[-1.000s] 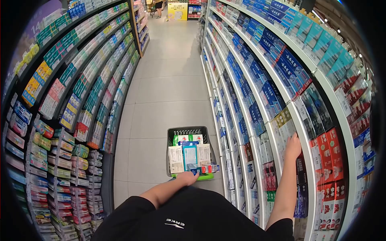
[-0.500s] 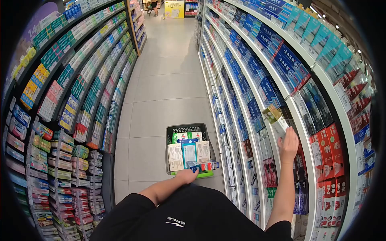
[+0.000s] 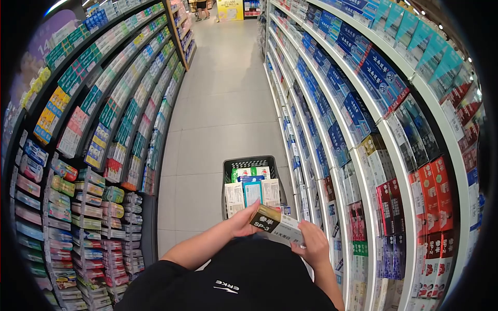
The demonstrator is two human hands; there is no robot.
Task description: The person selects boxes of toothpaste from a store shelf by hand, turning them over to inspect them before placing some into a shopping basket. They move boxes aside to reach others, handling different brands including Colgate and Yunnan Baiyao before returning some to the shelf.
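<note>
A gold, black and white box marked SP-3 is held low in front of my body, slightly tilted. The fingers of my left hand close on its dark left end. At its white right end, my right hand grips the box. Just beyond the hands stands a black shopping basket with several packages in it, among them a teal box, a white box on its left and green-and-white packs at the back. The near part of the basket is hidden by my hands and the box.
Shelves of toothpaste boxes line the right side close to my arm. On the left stand dark shelves with boxes and hanging packs. The tiled aisle runs ahead; a person's legs show far off.
My right hand has come from the right shelf to the front of my body with the box. My left hand has left the basket's green handle and taken hold of the box's other end.
</note>
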